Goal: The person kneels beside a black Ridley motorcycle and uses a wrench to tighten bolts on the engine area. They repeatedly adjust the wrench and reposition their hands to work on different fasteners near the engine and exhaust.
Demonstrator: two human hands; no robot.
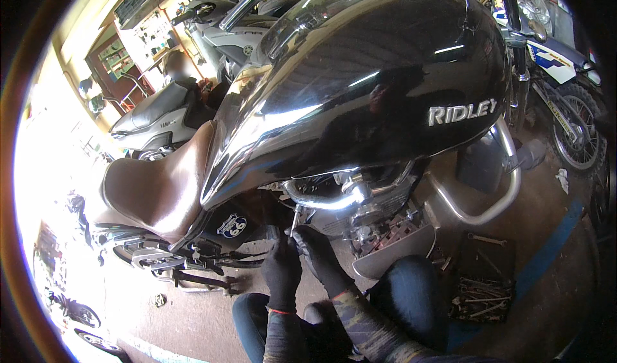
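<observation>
My left hand (281,270) and my right hand (318,254), both in black gloves, are close together beside the motorcycle's lower side. Between their fingertips a slim silver rod (296,217) points up toward a chrome pipe (328,202). Whether the rod is a tool or a part of the motorcycle, I cannot tell. The right fingers are pinched at its lower end. The left fingers are curled next to it, and what they grip is hidden. Above the hands is the glossy black fuel tank (385,93), with the brown seat (160,189) to the left.
A dark tray (485,263) with several wrenches lies on the floor to the right. A bent chrome guard bar (479,218) and a footboard (395,250) jut out near my knee (411,292). Other motorbikes stand behind, and a person (177,67) is at the far left.
</observation>
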